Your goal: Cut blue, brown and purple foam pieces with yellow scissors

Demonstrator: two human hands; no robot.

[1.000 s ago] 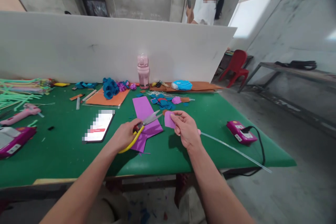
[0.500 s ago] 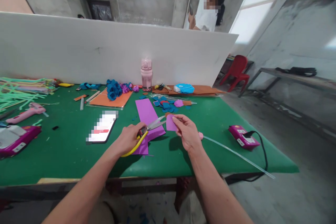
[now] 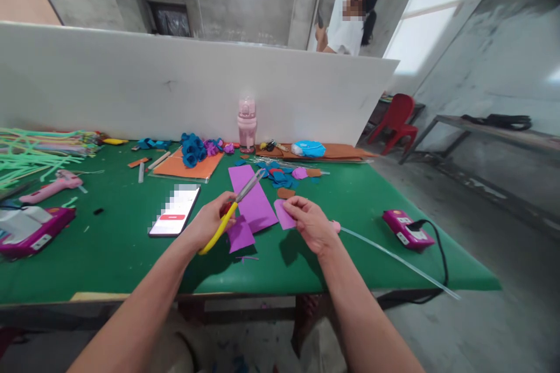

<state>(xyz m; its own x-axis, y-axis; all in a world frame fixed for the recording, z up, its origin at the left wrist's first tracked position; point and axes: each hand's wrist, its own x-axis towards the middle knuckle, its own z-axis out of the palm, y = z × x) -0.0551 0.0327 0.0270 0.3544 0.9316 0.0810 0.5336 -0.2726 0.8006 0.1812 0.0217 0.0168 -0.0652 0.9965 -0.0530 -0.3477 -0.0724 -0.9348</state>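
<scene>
My left hand grips yellow-handled scissors, blades shut and pointing up to the right over a long purple foam sheet. My right hand pinches a small purple foam piece just right of that sheet. A smaller purple scrap lies on the green table below the scissors. The blades are apart from the held piece.
A phone lies left of my left hand. Blue foam flowers on an orange sheet, blue scraps and a pink bottle stand behind. Glue guns: pink, magenta with a clear stick. A person stands beyond the white board.
The scissors swung away from the small purple piece and now point up over the long sheet with the blades shut. My right hand lowered the piece slightly.
</scene>
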